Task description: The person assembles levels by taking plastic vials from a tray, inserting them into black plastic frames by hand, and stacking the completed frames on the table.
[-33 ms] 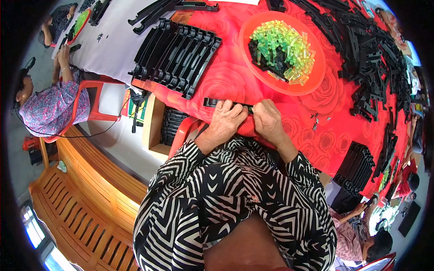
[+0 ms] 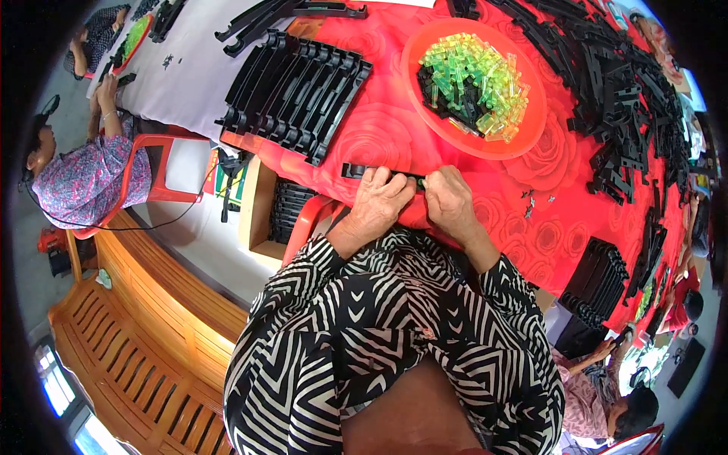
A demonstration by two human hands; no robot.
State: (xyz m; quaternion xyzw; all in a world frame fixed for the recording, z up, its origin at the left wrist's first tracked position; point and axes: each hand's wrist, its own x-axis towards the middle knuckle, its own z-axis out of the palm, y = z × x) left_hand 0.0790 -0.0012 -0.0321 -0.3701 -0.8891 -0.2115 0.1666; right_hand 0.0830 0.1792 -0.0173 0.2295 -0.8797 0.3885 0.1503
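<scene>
At the near edge of the red flowered table, my left hand (image 2: 381,199) is closed round a long black plastic strip (image 2: 353,171), whose left end sticks out past the fingers. My right hand (image 2: 449,199) is closed at the strip's other end, its thumb and finger pinched together. A small green bit (image 2: 421,183) shows between the two hands; its shape is mostly hidden by the fingers. Beyond the hands stands a red-orange bowl (image 2: 532,140) holding green and yellow clear plastic pieces (image 2: 474,68) and small black parts (image 2: 455,102).
A row of black strips (image 2: 296,95) lies at the far left. A big heap of black parts (image 2: 618,114) covers the right side, with tiny metal bits (image 2: 528,205) nearer. A cardboard box (image 2: 262,205) and red chair (image 2: 307,224) stand left. Co-workers (image 2: 91,178) sit around.
</scene>
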